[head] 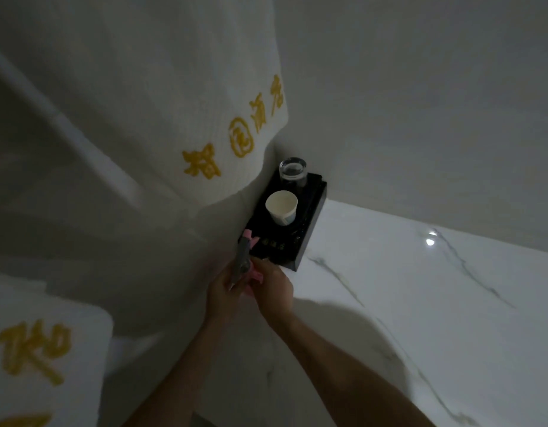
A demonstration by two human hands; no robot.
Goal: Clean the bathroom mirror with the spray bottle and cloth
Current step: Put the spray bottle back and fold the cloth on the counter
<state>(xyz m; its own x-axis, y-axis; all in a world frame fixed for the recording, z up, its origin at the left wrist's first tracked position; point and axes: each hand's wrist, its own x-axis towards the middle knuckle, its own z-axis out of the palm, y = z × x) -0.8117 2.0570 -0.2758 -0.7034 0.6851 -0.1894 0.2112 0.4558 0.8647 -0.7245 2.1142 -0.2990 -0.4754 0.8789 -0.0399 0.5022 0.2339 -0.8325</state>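
Both hands meet just in front of the black tray (pixel 300 238) on the counter (pixel 420 303). The left hand (pixel 225 292) and right hand (pixel 274 291) clutch a pink cloth (pixel 249 269), bunched upright between curled fingers.

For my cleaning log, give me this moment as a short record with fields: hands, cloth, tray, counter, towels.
Left hand: holds the pink cloth
Right hand: holds the same cloth, at the tray's near end
Black tray: in the corner, carries a glass and a paper cup, both upright
Counter: white marble
Towel: white, yellow lettering, hangs above the tray
Light: dim
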